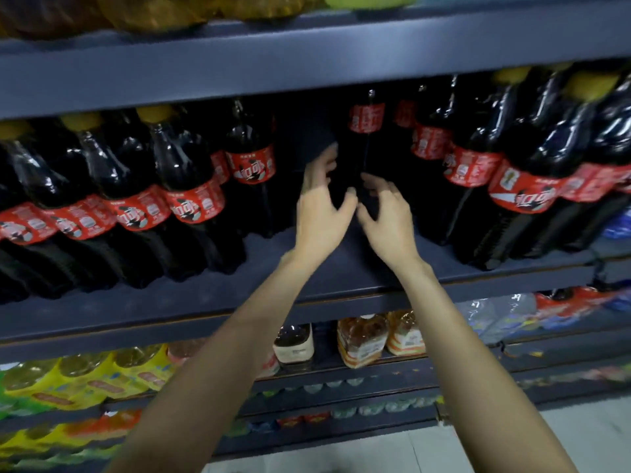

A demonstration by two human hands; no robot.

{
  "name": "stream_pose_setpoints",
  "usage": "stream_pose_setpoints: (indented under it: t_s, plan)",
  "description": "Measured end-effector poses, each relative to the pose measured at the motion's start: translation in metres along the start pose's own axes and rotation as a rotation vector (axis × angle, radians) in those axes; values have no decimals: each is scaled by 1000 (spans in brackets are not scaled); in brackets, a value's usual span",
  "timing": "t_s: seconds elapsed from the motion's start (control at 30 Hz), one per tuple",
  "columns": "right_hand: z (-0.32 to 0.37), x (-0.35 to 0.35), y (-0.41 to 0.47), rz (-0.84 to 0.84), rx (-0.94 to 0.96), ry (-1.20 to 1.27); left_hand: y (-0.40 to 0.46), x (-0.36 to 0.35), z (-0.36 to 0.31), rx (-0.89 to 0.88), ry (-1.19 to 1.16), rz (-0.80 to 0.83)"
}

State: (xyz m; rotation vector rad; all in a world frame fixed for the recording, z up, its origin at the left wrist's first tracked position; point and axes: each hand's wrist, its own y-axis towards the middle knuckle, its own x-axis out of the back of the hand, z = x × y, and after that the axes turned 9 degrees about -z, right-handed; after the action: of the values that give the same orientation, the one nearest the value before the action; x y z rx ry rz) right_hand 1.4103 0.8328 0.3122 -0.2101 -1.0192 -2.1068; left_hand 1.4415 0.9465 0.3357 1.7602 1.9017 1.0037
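Looks like the reach step: target is the cola bottle (pixel 367 138), upright at the back of the shelf (pixel 191 302), in the gap between the left row (pixel 136 199) and right row (pixel 512 186). Left hand (pixel 321 213) and right hand (pixel 386 216) are in that gap, fingers spread and loosely bent, holding nothing; blur hides whether fingertips touch it. Next move probably needs both hands round its body, then a straight pull to the front edge without clipping neighbours.
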Motion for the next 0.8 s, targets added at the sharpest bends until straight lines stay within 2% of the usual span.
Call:
stream_pose_setpoints:
  t_s: [0.07, 0.13, 0.33, 0.4, 0.5, 0.6, 0.7, 0.8]
  plan:
    - [-10, 13, 0, -42, 21, -53, 33, -29, 13, 187, -41, 77]
    - [-17, 22, -3, -73, 34, -79, 63, -53, 29, 274, -56, 139]
    - [-26, 29, -7, -21, -32, -78, 95, -89, 58, 281, -54, 295]
    - [-23, 29, -4, -30, -25, -90, 93, -91, 63, 270, -46, 259]
    - [-16, 34, -2, -157, 39, -152, 81, -83, 62, 238, 86, 112]
    - [-14, 35, -10, -230, 72, -85, 59, -65, 47, 155, 152, -21]
    - [-10, 28, -13, -116, 20, 73, 29, -41, 26, 146, 215, -106]
    - [3, 19, -11, 126, 2, 228, 0, -14, 7, 105, 359, -174]
